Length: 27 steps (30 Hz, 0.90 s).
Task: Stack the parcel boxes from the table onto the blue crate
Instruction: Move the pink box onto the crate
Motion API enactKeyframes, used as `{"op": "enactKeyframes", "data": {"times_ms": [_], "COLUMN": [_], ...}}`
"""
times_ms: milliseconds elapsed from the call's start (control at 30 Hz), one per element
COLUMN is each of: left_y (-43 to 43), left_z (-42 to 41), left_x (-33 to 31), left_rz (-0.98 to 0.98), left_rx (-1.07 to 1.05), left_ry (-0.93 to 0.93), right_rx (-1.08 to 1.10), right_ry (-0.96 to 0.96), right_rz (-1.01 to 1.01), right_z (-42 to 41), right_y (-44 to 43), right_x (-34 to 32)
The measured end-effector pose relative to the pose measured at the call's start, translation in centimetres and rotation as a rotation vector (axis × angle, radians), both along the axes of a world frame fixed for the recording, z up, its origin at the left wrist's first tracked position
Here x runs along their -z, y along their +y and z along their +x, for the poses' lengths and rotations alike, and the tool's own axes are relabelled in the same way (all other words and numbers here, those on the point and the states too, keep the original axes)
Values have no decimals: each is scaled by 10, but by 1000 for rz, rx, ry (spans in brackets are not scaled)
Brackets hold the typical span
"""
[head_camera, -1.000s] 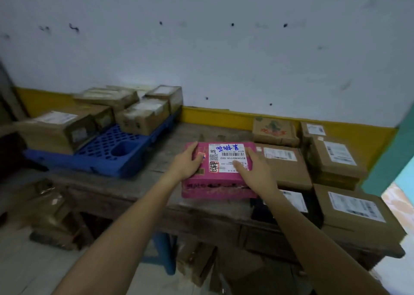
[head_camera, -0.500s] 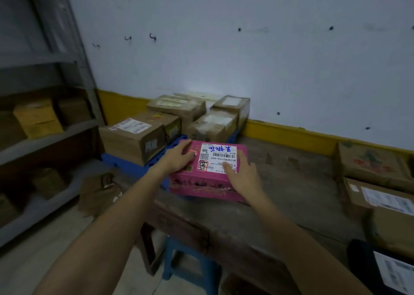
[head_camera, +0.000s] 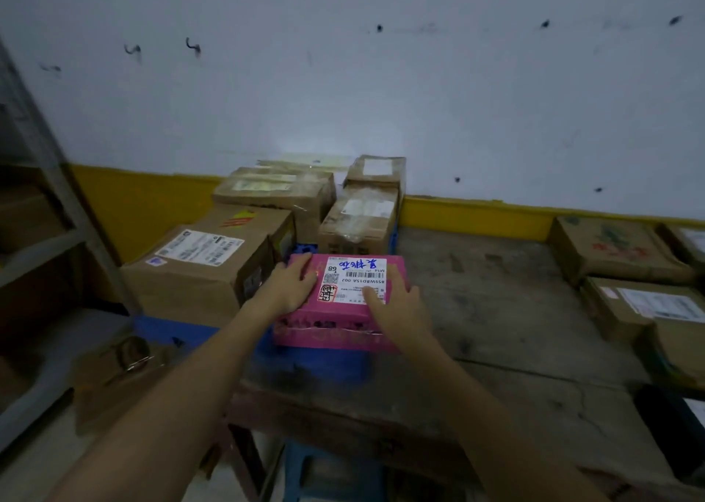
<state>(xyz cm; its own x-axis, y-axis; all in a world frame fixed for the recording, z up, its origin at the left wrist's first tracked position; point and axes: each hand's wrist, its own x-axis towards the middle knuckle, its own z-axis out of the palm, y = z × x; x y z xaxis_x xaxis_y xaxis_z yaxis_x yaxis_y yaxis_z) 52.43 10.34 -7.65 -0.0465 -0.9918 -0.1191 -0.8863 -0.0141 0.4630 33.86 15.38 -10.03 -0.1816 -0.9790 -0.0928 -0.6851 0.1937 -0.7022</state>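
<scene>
A pink parcel box [head_camera: 337, 330] with a white label is over the front right part of the blue crate [head_camera: 171, 330]; whether it rests on the crate I cannot tell. My left hand [head_camera: 290, 288] grips its left side with fingers over the top. My right hand [head_camera: 398, 305] grips its right side the same way. Several brown parcel boxes [head_camera: 202, 269] stand on the crate, to the left of and behind the pink one. The crate sits at the left end of the wooden table [head_camera: 496, 311].
More brown parcels [head_camera: 618, 250] lie on the table's right end, with a black parcel [head_camera: 671, 417] at its front right edge. A metal shelf [head_camera: 38, 234] stands at the left. A blue stool [head_camera: 332, 475] is under the table. A wall closes the back.
Both hands carried the pink box left from the table's middle to the blue crate. My view turned left with it, so the right-hand parcels slid toward the frame edge.
</scene>
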Motion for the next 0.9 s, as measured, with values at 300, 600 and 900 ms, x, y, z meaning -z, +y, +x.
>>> {"op": "enactKeyframes", "data": {"times_ms": [300, 600, 900], "left_y": [-20, -29, -37], "left_z": [18, 36, 36], "left_x": [-11, -15, -14], "left_rz": [-274, -107, -145], "left_rx": [188, 75, 66], "left_ry": [-696, -497, -500], "right_rx": [88, 120, 137], "right_ry": [-5, 24, 27], "right_rz": [-21, -6, -20], "right_z": [34, 53, 55], "right_y": [-8, -19, -27], "right_x": [3, 0, 1]}}
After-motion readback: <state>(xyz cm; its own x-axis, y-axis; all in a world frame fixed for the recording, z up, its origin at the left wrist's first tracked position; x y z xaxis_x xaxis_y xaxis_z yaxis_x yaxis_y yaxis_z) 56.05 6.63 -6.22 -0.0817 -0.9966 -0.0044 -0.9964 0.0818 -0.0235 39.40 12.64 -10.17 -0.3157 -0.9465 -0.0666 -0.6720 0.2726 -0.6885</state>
